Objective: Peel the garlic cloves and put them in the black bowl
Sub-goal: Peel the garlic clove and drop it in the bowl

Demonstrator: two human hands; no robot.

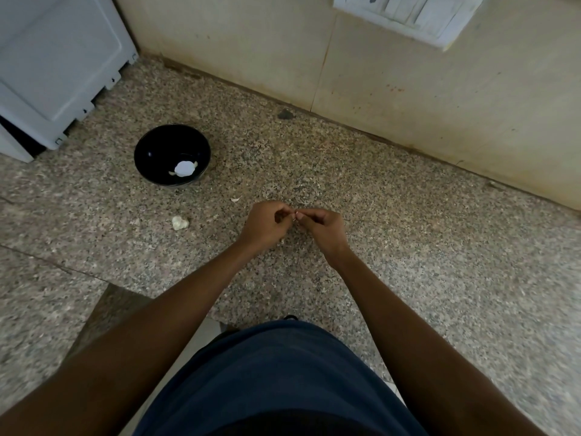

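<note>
A black bowl (147, 152) stands on the speckled granite counter (408, 262) at the left, with pale peeled garlic (184, 168) lying in its bottom. My left hand (267, 225) and my right hand (320, 228) meet above the counter's middle, fingertips pinching a small garlic clove (295, 216) between them; the clove is almost wholly hidden by my fingers. A white garlic piece (179, 223) lies on the counter to the left of my hands. A thin scrap of garlic skin (235, 199) lies between the bowl and my hands.
A white appliance (56, 67) sits at the back left corner. A tiled wall (408, 89) runs behind the counter, with a switch panel (408, 14) at the top right. The counter's front edge is cut in near my body.
</note>
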